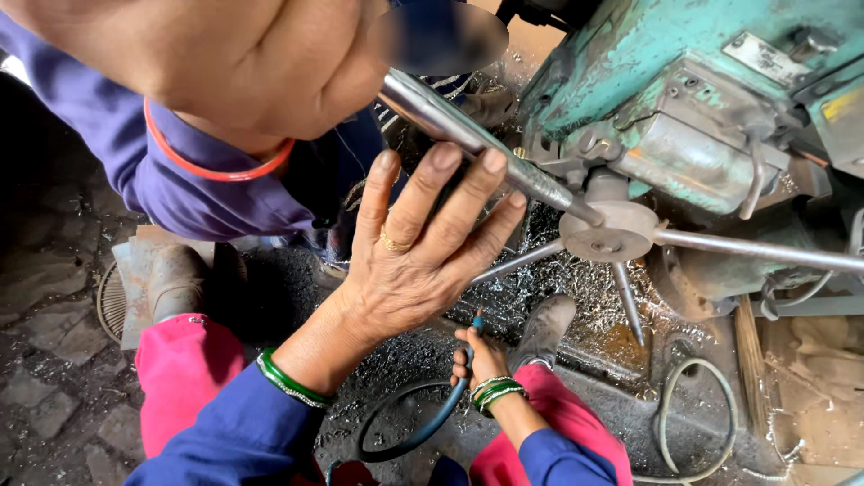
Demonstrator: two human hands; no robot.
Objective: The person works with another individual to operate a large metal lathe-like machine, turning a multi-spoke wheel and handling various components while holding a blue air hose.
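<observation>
**Asker:** Up at the green machine (648, 45), where is your left hand (414, 261)?

**Me:** It lies across the steel lever (468, 135), which slants down to the round hub (607, 234). My fingers (441, 162) are spread and draped over the bar rather than curled shut. I cannot see my thumb, so I cannot say whether it hooks underneath.

**Asker:** How do you expect that lever to handle?

**Me:** I judge it stiff, heavy and smooth. It is polished, so it may be slick, and oily too given the metal shavings (576, 279) below. I would grip the thick upper part, away from the thin neck at the hub. Another person's hand (243, 63), in a purple sleeve with an orange bangle, is wrapped around that top end, just above mine.

**Asker:** And your right hand (480, 360)?

**Me:** It is low down between my knees, closed around a blue hose (423, 423). The hose looks soft and bendy, looping on the dark floor, and is light enough to pinch near its tip.

**Asker:** Are there any labels?

**Me:** A small pale rectangular plate (765, 56) is fixed on the upper casing at the right. A yellow patch (841, 103) sits at the far right edge. The print on both is too small to make out.
</observation>
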